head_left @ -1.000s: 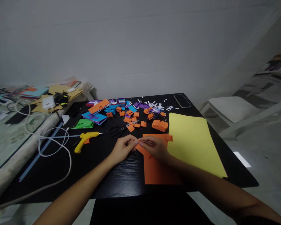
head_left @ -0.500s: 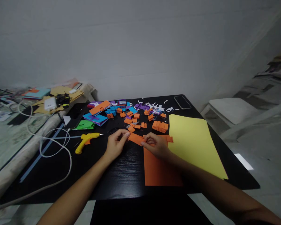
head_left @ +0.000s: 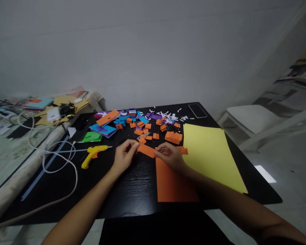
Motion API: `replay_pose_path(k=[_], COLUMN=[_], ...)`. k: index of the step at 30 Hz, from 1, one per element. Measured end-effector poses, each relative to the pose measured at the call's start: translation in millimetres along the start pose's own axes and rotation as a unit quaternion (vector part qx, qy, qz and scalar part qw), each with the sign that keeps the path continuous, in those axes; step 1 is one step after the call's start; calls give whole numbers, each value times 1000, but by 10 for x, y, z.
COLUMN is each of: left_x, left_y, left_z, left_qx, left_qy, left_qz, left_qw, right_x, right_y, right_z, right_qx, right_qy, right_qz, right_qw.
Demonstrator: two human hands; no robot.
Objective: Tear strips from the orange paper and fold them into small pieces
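Between my hands an orange paper strip [head_left: 146, 150] is stretched, slanting down to the right. My left hand [head_left: 124, 155] pinches its left end between thumb and fingers. At the strip's right end my right hand [head_left: 171, 157] is closed, thumb and index finger on the paper. Under my right hand and forearm lies an orange sheet [head_left: 172, 187], partly covered by them. Just beyond my hands sit small folded orange pieces [head_left: 142, 140] and a pair of scissors [head_left: 146, 135], half hidden among them. A stack of orange pieces [head_left: 173, 137] lies behind my right hand.
A yellow hot glue gun [head_left: 94, 154] lies left of my left hand, near a white cable [head_left: 75, 183]. Yellow sheets [head_left: 209, 153] cover the right side of the black table [head_left: 132, 200]. A phone [head_left: 197, 110] and white paper scraps [head_left: 165, 115] lie at the back.
My left hand has shifted slightly left, and more of the orange strip shows between my hands. My right hand stays nearly in place, its fingers slightly rearranged on the strip's end.
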State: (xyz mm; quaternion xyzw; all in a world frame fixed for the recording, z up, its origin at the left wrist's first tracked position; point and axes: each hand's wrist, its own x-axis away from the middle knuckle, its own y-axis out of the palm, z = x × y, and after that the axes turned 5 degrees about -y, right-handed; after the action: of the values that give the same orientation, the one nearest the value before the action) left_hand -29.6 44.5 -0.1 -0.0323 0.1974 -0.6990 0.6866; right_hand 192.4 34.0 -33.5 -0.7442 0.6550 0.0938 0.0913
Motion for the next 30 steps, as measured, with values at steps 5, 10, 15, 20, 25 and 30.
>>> replay_pose_path(k=[5,10,15,20,25,30], left_x=[-7,-14,0,14,-2,-19], left_y=[-4,-25,13,49,31,24], left_z=[-33,-22,0,-2,15,14], left_qx=[9,10,19,39,48,71], left_qy=[-11,-13,-23,-33,-42,-64], left_qz=[1,0,0,-20,-10,-8], left_qw=[1000,1000,1000,999,998,995], right_x=[-6,-8,-6,4,-17,-29], right_y=[6,-7,19,61,47,19], right_z=[-3,-74,-5,124,103,0], right_qx=[-25,-27,-50,-109,-125,-125], right_qy=[16,25,53,117,127,125], right_qz=[23,23,-15,-59,-51,-41], right_qw=[999,999,997,985,983,983])
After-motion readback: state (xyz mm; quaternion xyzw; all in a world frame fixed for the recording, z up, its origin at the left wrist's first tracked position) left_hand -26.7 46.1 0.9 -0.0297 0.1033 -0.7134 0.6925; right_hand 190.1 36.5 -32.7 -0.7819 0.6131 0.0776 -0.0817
